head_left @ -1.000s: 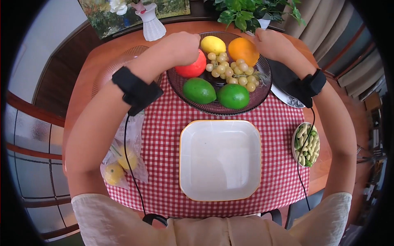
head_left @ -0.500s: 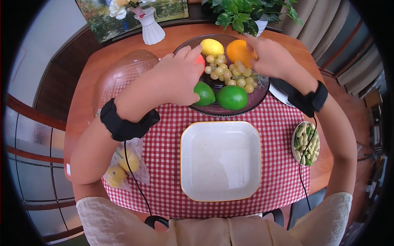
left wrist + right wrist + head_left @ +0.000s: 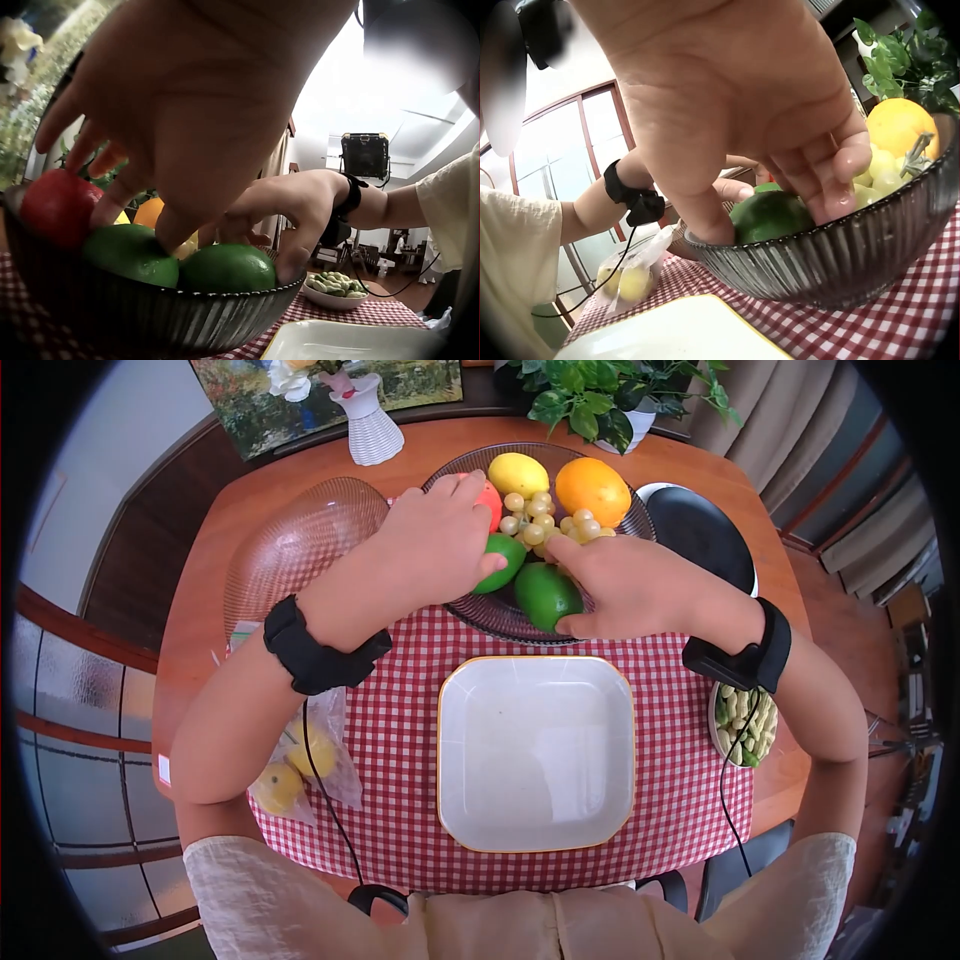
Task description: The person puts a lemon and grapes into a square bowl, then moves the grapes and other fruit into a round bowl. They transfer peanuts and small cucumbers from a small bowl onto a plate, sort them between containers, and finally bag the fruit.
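A ribbed dark glass bowl (image 3: pixel 480 615) holds several fruits. My left hand (image 3: pixel 435 540) reaches over its left side, fingers and thumb around the left green fruit (image 3: pixel 135 256), which has a smooth, oval skin. Its other fingers lie over the red round fruit (image 3: pixel 56 206). My right hand (image 3: pixel 640 585) comes from the right and grips the right green fruit (image 3: pixel 769 217) between thumb and fingers; this fruit sits tilted. Pale grapes (image 3: pixel 530 520) lie right at the right fingertips, partly hidden by the hand. A lemon (image 3: pixel 518 475) and an orange (image 3: pixel 592 490) rest at the back.
A white square dish (image 3: pixel 536 755) stands in front on the checked cloth (image 3: pixel 395 760). At left are a clear ribbed bowl (image 3: pixel 300 545) and bagged yellow fruits (image 3: pixel 280 785). A bowl of peanuts (image 3: pixel 745 725) and a black plate (image 3: pixel 700 535) stand at right.
My right hand has moved from the orange toward me, onto the right green fruit, which has tilted. My left hand came back from the red fruit to the left green fruit.
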Action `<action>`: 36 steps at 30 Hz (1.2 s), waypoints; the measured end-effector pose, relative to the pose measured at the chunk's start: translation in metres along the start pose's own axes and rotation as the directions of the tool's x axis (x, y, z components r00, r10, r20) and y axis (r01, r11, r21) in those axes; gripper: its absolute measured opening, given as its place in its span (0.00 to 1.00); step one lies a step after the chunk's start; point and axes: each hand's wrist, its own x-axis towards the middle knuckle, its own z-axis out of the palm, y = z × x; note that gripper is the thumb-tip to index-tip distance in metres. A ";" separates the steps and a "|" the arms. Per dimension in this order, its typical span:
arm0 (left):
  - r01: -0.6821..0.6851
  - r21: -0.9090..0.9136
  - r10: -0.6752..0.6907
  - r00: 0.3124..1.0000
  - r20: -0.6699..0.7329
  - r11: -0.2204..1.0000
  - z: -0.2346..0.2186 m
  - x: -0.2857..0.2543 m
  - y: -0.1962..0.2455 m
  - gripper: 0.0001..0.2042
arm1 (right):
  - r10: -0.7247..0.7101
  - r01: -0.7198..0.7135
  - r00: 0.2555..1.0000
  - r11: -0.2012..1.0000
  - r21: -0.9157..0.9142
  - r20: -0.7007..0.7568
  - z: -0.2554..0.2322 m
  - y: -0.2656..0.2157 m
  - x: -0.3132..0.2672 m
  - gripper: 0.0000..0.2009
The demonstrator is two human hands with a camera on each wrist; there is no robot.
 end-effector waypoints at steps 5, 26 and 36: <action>0.076 -0.117 -0.065 0.993 0.102 0.990 -0.010 0.009 -0.014 0.20 | -0.041 0.039 0.998 0.997 0.061 0.037 -0.007 0.015 0.000 0.25; 0.509 -0.370 -0.518 0.851 0.085 0.777 -0.032 -0.055 -0.163 0.09 | 0.311 -0.377 0.891 0.913 -0.156 -0.330 -0.019 0.098 -0.038 0.13; 0.492 -0.827 -0.748 0.649 0.140 0.271 -0.058 -0.077 -0.132 0.15 | 0.260 -0.333 0.915 0.918 -0.215 -0.310 -0.011 0.111 -0.070 0.13</action>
